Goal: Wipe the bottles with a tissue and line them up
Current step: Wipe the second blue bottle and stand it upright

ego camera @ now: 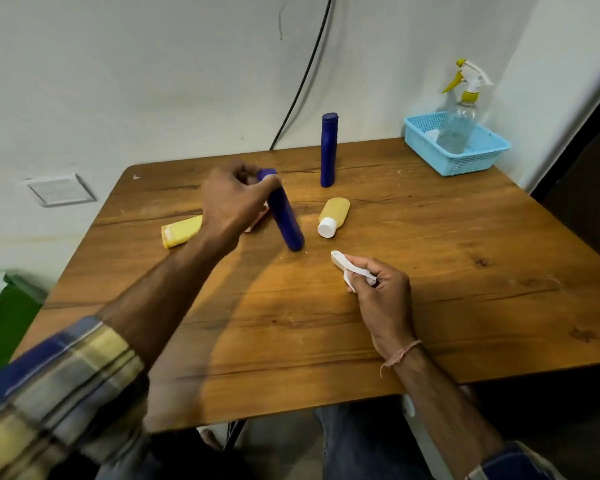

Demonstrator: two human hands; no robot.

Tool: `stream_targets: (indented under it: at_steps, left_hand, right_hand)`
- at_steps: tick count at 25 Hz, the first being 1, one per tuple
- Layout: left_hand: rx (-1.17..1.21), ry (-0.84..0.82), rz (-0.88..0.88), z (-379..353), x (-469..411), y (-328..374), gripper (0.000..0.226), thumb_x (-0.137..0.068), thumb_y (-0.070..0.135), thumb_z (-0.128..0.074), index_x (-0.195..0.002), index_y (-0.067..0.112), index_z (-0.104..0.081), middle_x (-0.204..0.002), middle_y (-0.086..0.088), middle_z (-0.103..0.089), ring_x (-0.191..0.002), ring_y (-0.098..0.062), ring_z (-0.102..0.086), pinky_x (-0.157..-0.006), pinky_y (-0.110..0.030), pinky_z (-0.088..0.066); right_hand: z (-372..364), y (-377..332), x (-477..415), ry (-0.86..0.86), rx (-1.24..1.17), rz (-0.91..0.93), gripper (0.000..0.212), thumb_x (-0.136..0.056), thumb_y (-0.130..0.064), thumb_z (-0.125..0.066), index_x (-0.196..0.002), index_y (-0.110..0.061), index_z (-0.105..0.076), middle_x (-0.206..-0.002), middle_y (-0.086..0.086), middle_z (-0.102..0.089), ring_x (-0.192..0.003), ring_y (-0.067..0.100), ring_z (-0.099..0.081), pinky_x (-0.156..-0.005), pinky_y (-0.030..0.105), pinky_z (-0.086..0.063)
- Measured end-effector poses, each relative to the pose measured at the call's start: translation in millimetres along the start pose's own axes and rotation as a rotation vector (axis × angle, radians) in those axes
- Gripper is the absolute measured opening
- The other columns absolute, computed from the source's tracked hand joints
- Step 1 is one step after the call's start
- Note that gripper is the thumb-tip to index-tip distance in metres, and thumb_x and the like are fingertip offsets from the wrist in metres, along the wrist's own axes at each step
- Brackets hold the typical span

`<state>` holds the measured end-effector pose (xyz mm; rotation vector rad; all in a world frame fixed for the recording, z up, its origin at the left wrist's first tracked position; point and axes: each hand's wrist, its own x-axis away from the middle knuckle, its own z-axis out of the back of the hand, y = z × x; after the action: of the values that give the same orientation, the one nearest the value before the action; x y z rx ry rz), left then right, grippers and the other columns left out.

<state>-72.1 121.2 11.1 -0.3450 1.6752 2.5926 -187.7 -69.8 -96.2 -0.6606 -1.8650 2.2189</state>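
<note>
While the left grip (pixel 236 199) curls round the cap end of a tilted blue bottle (pixel 286 216), whose base rests on the counter (pixel 430 271) near the middle, the right grip (pixel 378 289) is closed on a crumpled tissue (pixel 343 268) just near and right of that base, apart from the bottle. An upright blue bottle (pixel 328 150) stands alone farther back. A yellow bottle (pixel 333 216) with a white cap lies on its side to the right, and a yellow tube (pixel 181 232) lies to the left. No row is formed yet; by my judgement, most of the wiping and nearly all the lining up are left to do.
</note>
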Motion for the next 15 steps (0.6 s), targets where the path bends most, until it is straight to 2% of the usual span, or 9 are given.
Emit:
stream_targets:
  at_steps: [1, 3, 5, 7, 11, 15]
  left_hand:
    - [-0.095, -0.021, -0.077, -6.0, -16.8, 9.5, 0.024, -0.085, 0.029, -0.077, -0.104, 0.016, -0.071, -0.094, -0.003, -0.072, -0.085, -0.017, -0.071, -0.069, -0.029, -0.062]
    - [-0.232, -0.130, -0.184, -19.2, -46.2, 25.3, 0.027, -0.088, 0.027, -0.075, -0.112, 0.014, -0.071, -0.100, 0.000, -0.070, -0.093, -0.015, -0.066, -0.070, -0.022, -0.056]
    - [-0.320, -0.244, -0.238, -31.4, -69.1, 32.9, 0.030, -0.090, 0.021, -0.074, -0.119, 0.011, -0.071, -0.107, -0.001, -0.070, -0.099, -0.014, -0.063, -0.067, -0.015, -0.048]
    - [-0.364, -0.309, -0.270, -40.0, -83.8, 34.6, 0.033, -0.093, 0.017, -0.071, -0.125, 0.010, -0.068, -0.118, -0.005, -0.070, -0.104, -0.015, -0.062, -0.071, -0.015, -0.047]
    - [-0.451, -0.367, -0.314, -46.5, -95.6, 39.3, 0.047, -0.098, 0.010, -0.060, -0.144, 0.009, -0.057, -0.142, -0.009, -0.062, -0.121, -0.019, -0.060, -0.094, -0.027, -0.048]
    - [-0.482, -0.391, -0.298, -43.3, -101.2, 32.5, 0.054, -0.098, 0.006, -0.053, -0.152, 0.010, -0.048, -0.150, -0.012, -0.056, -0.134, -0.027, -0.055, -0.106, -0.038, -0.048]
  right_hand:
    - [-0.6, 0.2, -1.6, -0.006, -0.018, -0.005, 0.030, -0.088, 0.002, -0.064, -0.107, -0.017, -0.077, -0.095, -0.005, -0.077, -0.078, 0.002, -0.066, -0.065, 0.018, -0.049]
    - [0.1, 0.0, -3.3, -0.031, -0.035, -0.009, 0.030, -0.087, 0.003, -0.063, -0.106, -0.015, -0.077, -0.093, -0.004, -0.077, -0.077, 0.001, -0.066, -0.064, 0.019, -0.048]
    - [1.4, -0.3, -2.9, -0.058, -0.062, -0.015, 0.031, -0.088, 0.004, -0.062, -0.104, -0.018, -0.077, -0.094, -0.006, -0.076, -0.079, 0.001, -0.066, -0.066, 0.019, -0.048]
    - [1.9, -1.3, -1.9, -0.070, -0.072, -0.019, 0.033, -0.088, 0.003, -0.062, -0.103, -0.023, -0.076, -0.094, -0.008, -0.076, -0.081, 0.000, -0.066, -0.066, 0.017, -0.048]
    - [0.5, 0.6, -2.2, -0.078, -0.035, -0.003, 0.031, -0.088, 0.002, -0.063, -0.104, -0.021, -0.077, -0.096, -0.008, -0.076, -0.085, 0.002, -0.068, -0.067, 0.019, -0.051]
    - [0.8, 1.3, -1.9, -0.082, -0.016, 0.009, 0.032, -0.088, 0.001, -0.063, -0.105, -0.022, -0.076, -0.099, -0.011, -0.076, -0.090, 0.004, -0.069, -0.070, 0.022, -0.053]
